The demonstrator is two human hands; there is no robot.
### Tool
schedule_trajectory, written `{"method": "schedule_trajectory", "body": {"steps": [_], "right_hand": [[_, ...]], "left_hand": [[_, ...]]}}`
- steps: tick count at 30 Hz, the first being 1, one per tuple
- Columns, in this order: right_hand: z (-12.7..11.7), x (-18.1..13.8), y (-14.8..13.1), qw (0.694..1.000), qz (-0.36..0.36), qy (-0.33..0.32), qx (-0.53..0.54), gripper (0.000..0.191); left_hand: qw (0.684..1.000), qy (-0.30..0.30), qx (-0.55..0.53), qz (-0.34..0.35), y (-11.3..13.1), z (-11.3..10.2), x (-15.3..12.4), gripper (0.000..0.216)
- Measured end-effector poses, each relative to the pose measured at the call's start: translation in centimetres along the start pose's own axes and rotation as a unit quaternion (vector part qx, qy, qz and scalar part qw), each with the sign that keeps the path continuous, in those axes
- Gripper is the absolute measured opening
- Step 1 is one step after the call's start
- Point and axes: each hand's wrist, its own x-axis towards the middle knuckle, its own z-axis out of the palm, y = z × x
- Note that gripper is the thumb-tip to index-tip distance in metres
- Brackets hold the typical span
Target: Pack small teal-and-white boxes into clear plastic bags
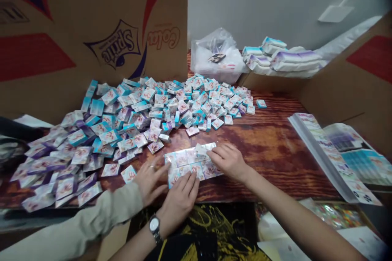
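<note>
Head: left hand (181, 195) flat on pack (181, 158)

A small packing workroom. Indicators: a heap of small printed boxes (159, 100) across the centre and left of a wood-grained table (269, 142); a large carton (101, 12) with inverted soft-drink lettering, upper left; a clear plastic bag (219, 63), upper centre; stacked wrapped packs (290, 58), upper right; long printed strips (329, 151), right. Behind stands a plain wall (254, 4).
</note>
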Motion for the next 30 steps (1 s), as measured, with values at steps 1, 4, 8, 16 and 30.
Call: {"method": "schedule_trajectory", "body": {"steps": [1, 4, 8, 16, 30], "right_hand": [[0.4, 0.4, 0.0, 0.999, -0.035, -0.005, -0.007, 0.015], [1.3, 1.2, -0.2, 0.993, -0.118, -0.02, -0.012, 0.015], [1.8, 1.3, -0.6, 0.984, -0.175, -0.034, -0.003, 0.016], [1.8, 0.5, -0.6, 0.979, -0.192, -0.064, -0.001, 0.018], [2.0, 0.1, -0.4, 0.977, -0.199, -0.082, -0.007, 0.019]], "left_hand": [[1.0, -0.01, 0.001, 0.005, -0.1, -0.1, -0.1, 0.04], [1.0, -0.019, -0.008, 0.006, -0.4, -0.3, -0.2, 0.037], [0.999, -0.012, -0.04, -0.003, -0.8, -0.4, -0.3, 0.031], [0.998, -0.035, -0.055, 0.011, -1.2, -0.6, -0.3, 0.031], [0.997, -0.017, -0.074, 0.009, -1.3, -0.5, -0.3, 0.033]]}}
